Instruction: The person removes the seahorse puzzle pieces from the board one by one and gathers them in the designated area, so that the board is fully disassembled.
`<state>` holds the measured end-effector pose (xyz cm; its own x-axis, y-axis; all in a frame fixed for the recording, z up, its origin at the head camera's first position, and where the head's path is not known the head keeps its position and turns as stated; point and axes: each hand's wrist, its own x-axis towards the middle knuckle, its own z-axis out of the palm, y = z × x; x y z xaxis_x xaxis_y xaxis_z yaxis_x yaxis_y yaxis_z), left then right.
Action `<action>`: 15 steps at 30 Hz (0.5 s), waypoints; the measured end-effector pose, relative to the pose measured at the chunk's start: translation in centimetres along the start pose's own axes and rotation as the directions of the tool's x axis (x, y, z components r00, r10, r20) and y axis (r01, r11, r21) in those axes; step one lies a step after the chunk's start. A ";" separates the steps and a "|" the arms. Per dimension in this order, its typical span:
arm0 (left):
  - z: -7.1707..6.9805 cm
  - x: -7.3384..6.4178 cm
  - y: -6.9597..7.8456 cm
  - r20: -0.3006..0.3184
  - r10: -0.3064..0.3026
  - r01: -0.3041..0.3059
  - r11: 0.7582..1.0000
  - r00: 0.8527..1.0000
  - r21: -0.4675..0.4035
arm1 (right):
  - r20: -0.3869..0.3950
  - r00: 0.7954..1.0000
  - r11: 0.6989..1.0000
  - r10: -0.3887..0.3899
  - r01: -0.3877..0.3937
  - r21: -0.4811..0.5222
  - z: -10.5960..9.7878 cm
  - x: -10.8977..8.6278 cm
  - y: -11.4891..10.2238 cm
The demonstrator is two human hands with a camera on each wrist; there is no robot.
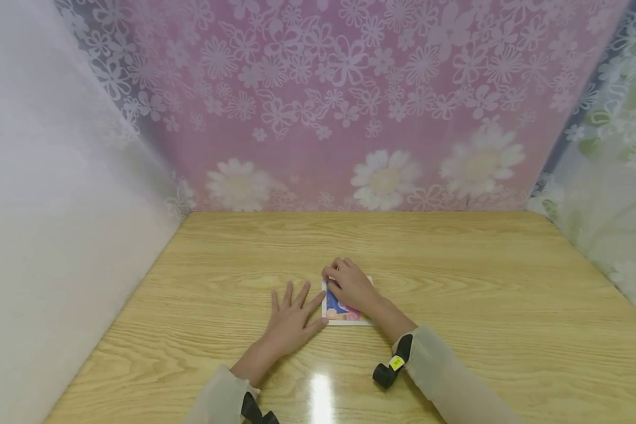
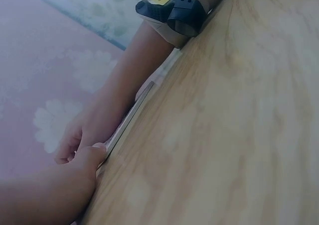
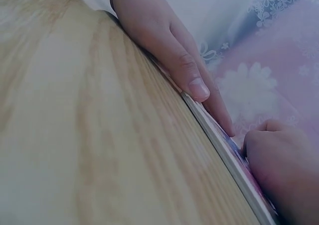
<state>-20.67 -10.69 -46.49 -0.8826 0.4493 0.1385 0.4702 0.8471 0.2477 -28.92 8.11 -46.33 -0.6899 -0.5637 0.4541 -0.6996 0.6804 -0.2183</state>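
A small square picture board (image 1: 335, 306) with a white border and a blue, pink and orange print lies flat on the table. My left hand (image 1: 290, 323) is spread on the wood at its left side, the thumb and index fingertips touching the border. Over the board's upper part is my right hand (image 1: 354, 290), its fingers bent down at the top left corner. Whether those fingertips pinch anything is hidden. From the right wrist view, the board's thin edge (image 3: 227, 158) runs between the left thumb and the bent right hand (image 3: 279, 160).
The wood-grain table (image 1: 487, 282) stretches out around both hands. A pink flowered curtain (image 1: 318, 118) closes off the back, with a pale sheet (image 1: 74, 194) at the left and a flowered one (image 1: 609, 194) at the right.
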 end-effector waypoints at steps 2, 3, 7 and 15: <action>0.1 0.0 0.0 -0.001 0.000 0.000 1.000 1.000 0.000 | 0.002 1.000 1.000 -0.001 0.001 0.002 0.0 0.0 0.0; 0.1 0.0 0.0 -0.002 0.000 0.000 1.000 1.000 0.001 | 0.001 1.000 1.000 -0.004 0.004 0.005 0.0 0.0 0.0; 0.1 0.0 0.1 -0.005 -0.002 0.002 1.000 1.000 -0.011 | -0.002 1.000 1.000 -0.005 0.005 0.019 0.0 0.0 0.0; 0.2 0.1 -0.1 0.000 -0.001 0.001 1.000 1.000 -0.009 | 0.010 1.000 0.999 0.017 -0.018 0.049 -0.1 0.1 0.0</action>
<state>-20.77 -10.66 -46.64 -0.8833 0.4482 0.1377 0.4689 0.8453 0.2563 -28.94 8.13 -46.21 -0.7037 -0.5564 0.4419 -0.6955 0.6667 -0.2680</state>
